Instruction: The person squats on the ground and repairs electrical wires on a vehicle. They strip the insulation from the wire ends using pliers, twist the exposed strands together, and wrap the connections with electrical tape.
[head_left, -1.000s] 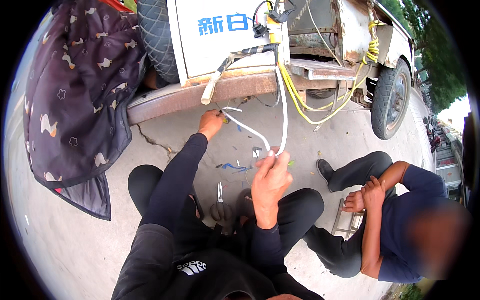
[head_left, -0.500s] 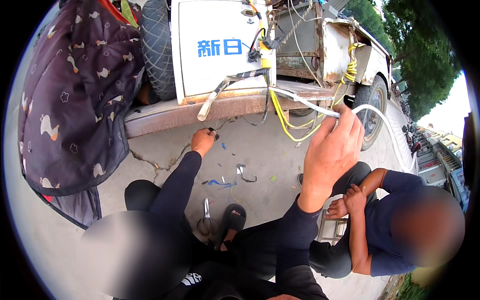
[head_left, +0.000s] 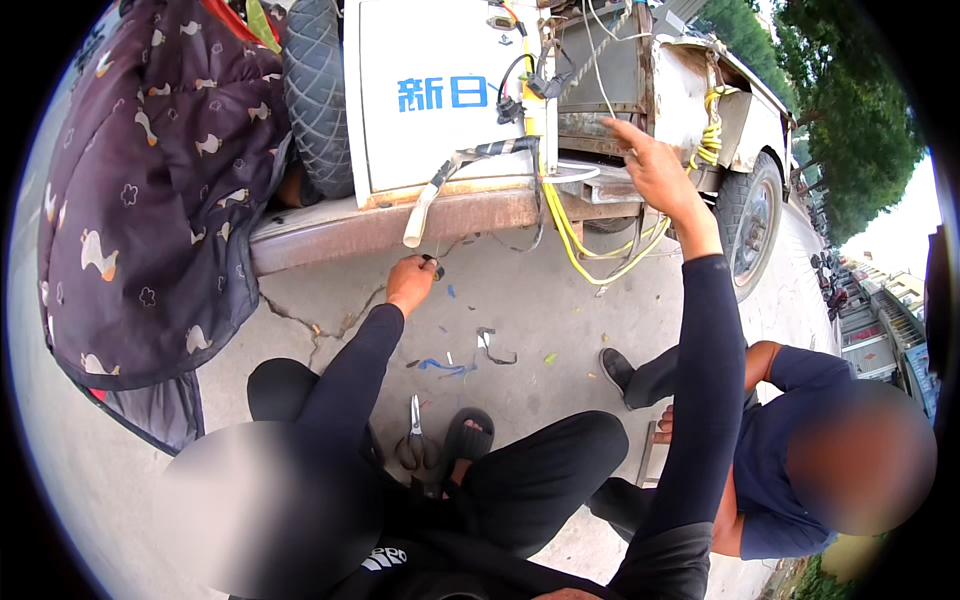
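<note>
My left hand is curled round a small black thing, probably so it won't drop. Right hand's half open near the white cable by the rail; can't tell if it's gripping anything. Scissors sit beside my slipper, presumably for reach.
</note>
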